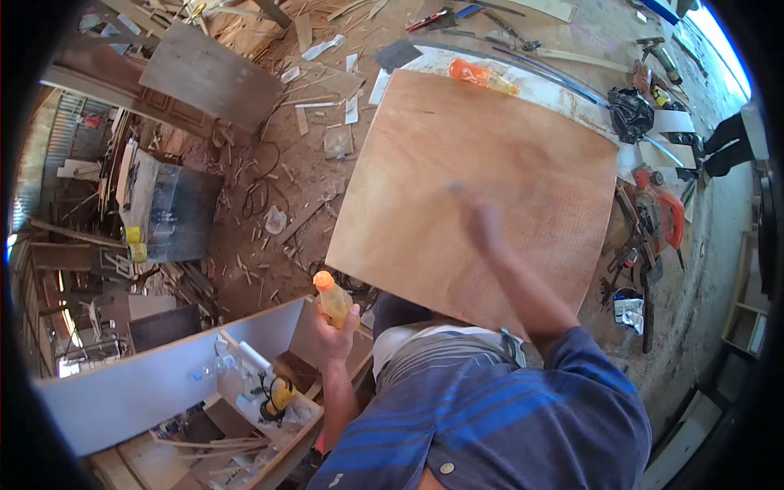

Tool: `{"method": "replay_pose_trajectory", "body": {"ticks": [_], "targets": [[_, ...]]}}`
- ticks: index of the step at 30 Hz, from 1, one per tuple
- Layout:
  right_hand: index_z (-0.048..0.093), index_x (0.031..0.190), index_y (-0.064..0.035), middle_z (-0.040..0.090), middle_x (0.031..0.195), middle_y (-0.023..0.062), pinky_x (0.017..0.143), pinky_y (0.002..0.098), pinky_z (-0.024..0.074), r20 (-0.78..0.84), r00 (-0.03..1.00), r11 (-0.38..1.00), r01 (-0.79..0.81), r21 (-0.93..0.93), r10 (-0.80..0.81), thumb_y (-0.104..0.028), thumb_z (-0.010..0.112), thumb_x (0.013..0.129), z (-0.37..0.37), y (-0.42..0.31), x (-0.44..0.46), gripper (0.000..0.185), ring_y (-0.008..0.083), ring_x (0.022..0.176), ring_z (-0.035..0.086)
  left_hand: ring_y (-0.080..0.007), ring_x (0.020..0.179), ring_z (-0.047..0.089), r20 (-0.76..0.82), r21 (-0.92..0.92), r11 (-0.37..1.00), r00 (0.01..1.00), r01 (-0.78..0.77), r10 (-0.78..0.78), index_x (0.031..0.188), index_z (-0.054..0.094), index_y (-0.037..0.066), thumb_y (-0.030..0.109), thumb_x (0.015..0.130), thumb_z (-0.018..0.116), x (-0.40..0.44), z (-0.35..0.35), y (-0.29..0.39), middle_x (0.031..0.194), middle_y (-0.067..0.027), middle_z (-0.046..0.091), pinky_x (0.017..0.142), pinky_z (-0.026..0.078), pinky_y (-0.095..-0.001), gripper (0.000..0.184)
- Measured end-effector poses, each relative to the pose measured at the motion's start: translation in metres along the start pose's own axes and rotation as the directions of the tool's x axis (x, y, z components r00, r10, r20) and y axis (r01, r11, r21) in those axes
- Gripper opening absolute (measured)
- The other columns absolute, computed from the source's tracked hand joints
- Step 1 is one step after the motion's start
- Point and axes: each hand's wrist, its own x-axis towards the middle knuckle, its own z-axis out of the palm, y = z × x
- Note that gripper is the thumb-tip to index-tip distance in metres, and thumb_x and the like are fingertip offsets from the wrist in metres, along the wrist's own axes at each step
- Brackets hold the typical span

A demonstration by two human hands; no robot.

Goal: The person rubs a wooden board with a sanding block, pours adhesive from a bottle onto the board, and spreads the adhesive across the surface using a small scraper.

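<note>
Off the near-left corner of the wooden panel point(433, 237), a bottle point(336, 305) is gripped, cap outward, by the left hand point(333, 336); over the panel's middle, the right hand point(482, 226), apart, is blurred, its grip unclear.

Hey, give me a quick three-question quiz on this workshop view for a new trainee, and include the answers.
1. True or false: the right hand is over the wooden panel.
2. Fill in the blank: the left hand holds a bottle whose cap is ____.
3. Where in the picture is the large red tool? A: left of the panel. B: right of the panel. C: on top of the panel.

Key: 1, true. 2, orange. 3, B.
</note>
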Motion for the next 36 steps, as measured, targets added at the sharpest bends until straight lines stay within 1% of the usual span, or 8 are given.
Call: {"method": "replay_pose_trajectory", "body": {"ticks": [5,8,10,17,23,26,31,36], "targets": [[0.075,0.121,-0.0109,0.073,0.117,0.0187,0.096,0.0474,0.0540,0.736,0.646,0.979,0.134,0.152,-0.202,-0.006,0.058,0.091,0.098,-0.104,-0.099,0.035,0.0350,0.106,0.070,-0.0162,0.097,0.064,0.085,-0.009,0.998,0.995,-0.058,0.059,0.123,0.054,0.006,0.024,0.085,0.084,0.068,0.005,-0.015,0.110,-0.0056,0.063,0.087,0.053,-0.0330,0.051],[0.073,0.125,-0.0128,0.074,0.115,0.0183,0.093,0.0471,0.0542,0.602,0.760,0.934,-0.352,0.064,0.245,-0.012,0.059,0.096,0.085,-0.107,-0.016,0.032,0.0352,0.104,0.071,-0.0154,0.096,0.062,0.152,-0.043,0.998,0.988,0.043,-0.036,0.123,0.054,0.006,0.020,0.083,0.084,0.113,-0.007,-0.031,0.109,-0.0044,0.061,0.087,0.053,-0.0322,0.052],[0.072,0.128,-0.0144,0.075,0.108,0.0193,0.082,0.0469,0.0542,0.040,0.997,0.986,-0.078,0.150,0.073,-0.013,0.056,0.099,0.081,-0.040,0.054,0.033,0.0364,0.098,0.071,-0.0149,0.096,0.062,0.168,-0.100,0.995,0.986,0.000,0.017,0.123,0.053,0.006,0.018,0.082,0.084,0.136,-0.014,-0.035,0.109,-0.0041,0.061,0.087,0.053,-0.0319,0.052],[0.076,0.119,-0.0121,0.075,0.115,0.0160,0.086,0.0409,0.0576,-0.270,0.943,0.933,0.094,-0.349,-0.195,-0.007,0.055,0.095,0.063,-0.001,0.249,0.032,0.0332,0.101,0.073,-0.0143,0.098,0.064,0.194,-0.168,0.985,0.979,-0.025,0.058,0.124,0.053,0.006,0.014,0.083,0.083,0.197,-0.040,-0.032,0.109,-0.0048,0.063,0.087,0.054,-0.0319,0.052],[0.075,0.119,-0.0166,0.075,0.112,0.0147,0.089,0.0462,0.0566,0.329,0.866,0.918,0.396,0.011,-0.377,0.000,0.055,0.087,0.214,-0.112,0.060,0.041,0.0329,0.099,0.072,-0.0184,0.097,0.066,0.103,-0.422,0.906,0.992,-0.026,0.076,0.133,0.046,0.005,0.020,0.092,0.076,0.245,-0.056,-0.007,0.109,-0.0085,0.064,0.091,0.055,-0.0370,0.053],[0.072,0.129,-0.0171,0.074,0.113,0.0184,0.094,0.0444,0.0565,0.793,0.609,0.997,-0.044,0.066,-0.026,-0.009,0.061,0.096,0.195,-0.179,0.009,0.035,0.0359,0.107,0.070,-0.0225,0.097,0.066,0.176,-0.537,0.842,0.984,0.059,0.044,0.141,0.040,0.005,0.026,0.095,0.073,0.266,-0.064,-0.008,0.113,-0.0140,0.063,0.091,0.056,-0.0413,0.060],[0.072,0.129,-0.0099,0.078,0.108,0.0088,0.082,0.0370,0.0569,0.132,0.955,0.857,-0.295,0.421,0.264,-0.022,0.069,0.099,0.114,-0.134,0.020,0.033,0.0185,0.094,0.073,-0.0260,0.099,0.068,0.340,-0.691,0.679,0.941,0.247,0.004,0.141,0.040,0.007,0.028,0.097,0.069,0.286,-0.039,0.028,0.120,-0.0188,0.060,0.084,0.061,-0.0472,0.057],[0.066,0.113,-0.0017,0.072,0.104,0.0063,0.083,0.0306,0.0575,-0.124,0.735,0.476,-0.292,0.830,0.667,-0.013,0.076,0.092,0.014,-0.022,0.031,0.026,0.0153,0.094,0.070,-0.0271,0.102,0.068,0.573,-0.661,0.579,0.819,0.477,-0.022,0.138,0.050,0.006,0.031,0.095,0.070,0.286,-0.012,0.038,0.119,-0.0138,0.063,0.080,0.063,-0.0464,0.054]]}}
